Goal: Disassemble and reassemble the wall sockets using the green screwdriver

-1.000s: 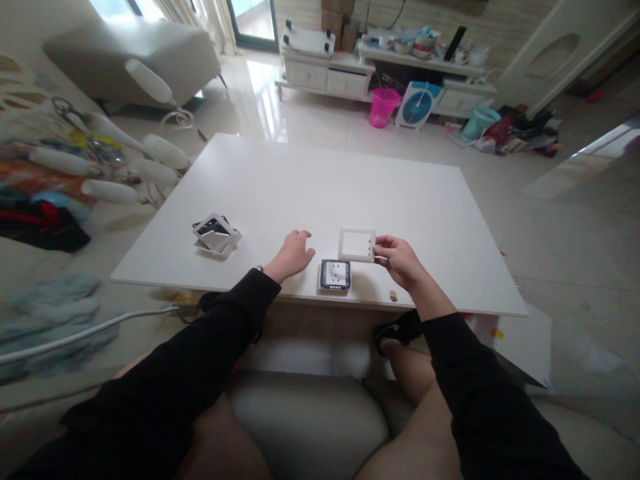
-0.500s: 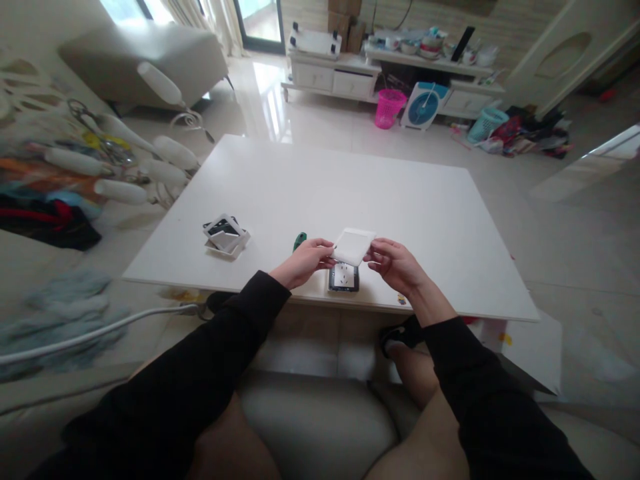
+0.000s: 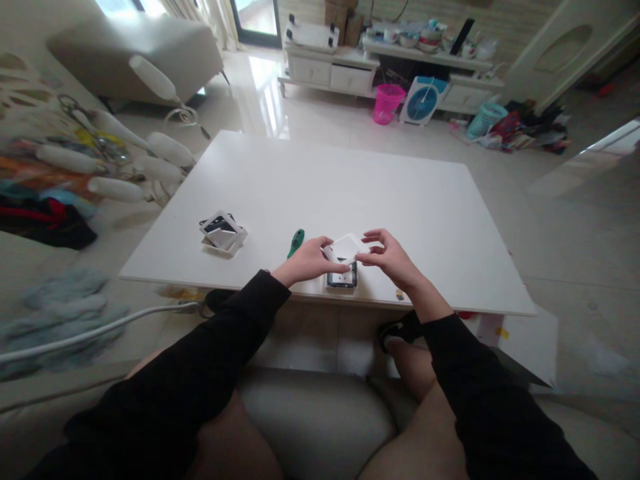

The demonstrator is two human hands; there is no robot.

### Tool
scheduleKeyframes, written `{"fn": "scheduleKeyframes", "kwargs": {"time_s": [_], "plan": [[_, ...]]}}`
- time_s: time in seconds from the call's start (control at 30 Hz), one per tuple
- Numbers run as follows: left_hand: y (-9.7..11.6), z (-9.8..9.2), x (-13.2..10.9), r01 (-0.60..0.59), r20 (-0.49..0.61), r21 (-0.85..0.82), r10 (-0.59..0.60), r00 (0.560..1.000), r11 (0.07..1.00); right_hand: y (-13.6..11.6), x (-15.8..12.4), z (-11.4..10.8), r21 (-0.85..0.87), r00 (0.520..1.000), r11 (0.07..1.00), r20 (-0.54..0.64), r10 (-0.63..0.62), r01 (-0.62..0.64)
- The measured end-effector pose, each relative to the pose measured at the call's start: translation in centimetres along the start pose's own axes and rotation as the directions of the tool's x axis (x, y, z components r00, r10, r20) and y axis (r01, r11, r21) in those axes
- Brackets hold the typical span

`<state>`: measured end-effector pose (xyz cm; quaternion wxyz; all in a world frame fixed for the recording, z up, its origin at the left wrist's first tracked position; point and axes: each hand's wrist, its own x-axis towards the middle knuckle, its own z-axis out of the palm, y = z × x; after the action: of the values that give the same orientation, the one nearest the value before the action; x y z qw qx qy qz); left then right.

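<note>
The white frame point(image 3: 353, 238) has turned over the socket point(image 3: 341, 277), edges pinched by half-curled left hand point(image 3: 310, 258) and right hand point(image 3: 390, 259).

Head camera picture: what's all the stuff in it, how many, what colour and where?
White frame: 1, white, between the hands
Socket: 1, white and dark, table's near edge
Handle: 1, green, by the left hand
Frame pile: 1, white and black, table's left
Table: 1, white, middle
Pink basket: 1, pink, floor
Fan: 1, blue and white, beside it
Teal basket: 1, teal, right of fan
Clutter: too blurred to count
Left hand: 1, holding the frame
Right hand: 1, at its right side
Sleeves: 2, black, both arms
</note>
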<state>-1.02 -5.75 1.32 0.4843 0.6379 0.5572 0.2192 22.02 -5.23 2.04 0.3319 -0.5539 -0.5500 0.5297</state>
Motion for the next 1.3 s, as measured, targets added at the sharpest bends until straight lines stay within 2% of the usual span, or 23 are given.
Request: {"fn": "scheduleKeyframes", "kwargs": {"time_s": [0.07, 0.13, 0.2, 0.27, 0.33, 0.53, 0.63, 0.83, 1.1, 1.3], "plan": [[-0.3, 0.1, 0.0, -0.088, -0.011, 0.174, 0.092, 0.996, 0.981, 0.5, 0.0, -0.4, -0.224, 0.989, 0.963, 0.045, -0.141, 0.147], [-0.6, 0.3, 0.0, -0.182, 0.017, 0.325, 0.187, 0.982, 0.928, 1.0, 0.0, -0.6, -0.368, 0.953, 0.886, 0.212, -0.215, 0.282], [-1.0, 0.6, 0.0, -0.242, 0.068, 0.42, 0.236, 0.969, 0.875, 1.5, -0.1, -0.4, -0.461, 0.908, 0.803, 0.354, -0.222, 0.376], [-1.4, 0.9, 0.0, -0.272, 0.108, 0.483, 0.252, 0.962, 0.832, 1.8, -0.2, 0.0, -0.555, 0.89, 0.721, 0.409, -0.199, 0.416], [-1.7, 1.2, 0.0, -0.289, 0.133, 0.531, 0.259, 0.957, 0.797, 2.0, -0.3, 0.6, -0.636, 0.892, 0.65, 0.422, -0.16, 0.417], [-2.7, 2.1, 0.3, -0.308, 0.186, 0.611, 0.246, 0.951, 0.73, 2.6, -0.3, 1.7, -0.756, 0.898, 0.507, 0.429, -0.095, 0.415], [-3.4, 2.8, 0.5, -0.316, 0.205, 0.634, 0.241, 0.949, 0.706, 3.7, 0.0, 1.9, -0.758, 0.896, 0.496, 0.432, -0.104, 0.423], [-4.2, 3.4, 1.0, -0.302, 0.211, 0.641, 0.217, 0.953, 0.706, 5.2, 0.5, 2.2, -0.722, 0.9, 0.557, 0.418, -0.121, 0.41], [-3.9, 3.2, 1.2, -0.303, 0.236, 0.659, 0.194, 0.952, 0.688, 5.4, 1.0, 2.3, -0.762, 0.915, 0.523, 0.392, -0.098, 0.383], [-3.7, 3.0, 1.5, -0.287, 0.243, 0.676, 0.162, 0.956, 0.679, 5.0, 0.7, 2.4, -0.767, 0.925, 0.542, 0.375, -0.056, 0.344]]}}
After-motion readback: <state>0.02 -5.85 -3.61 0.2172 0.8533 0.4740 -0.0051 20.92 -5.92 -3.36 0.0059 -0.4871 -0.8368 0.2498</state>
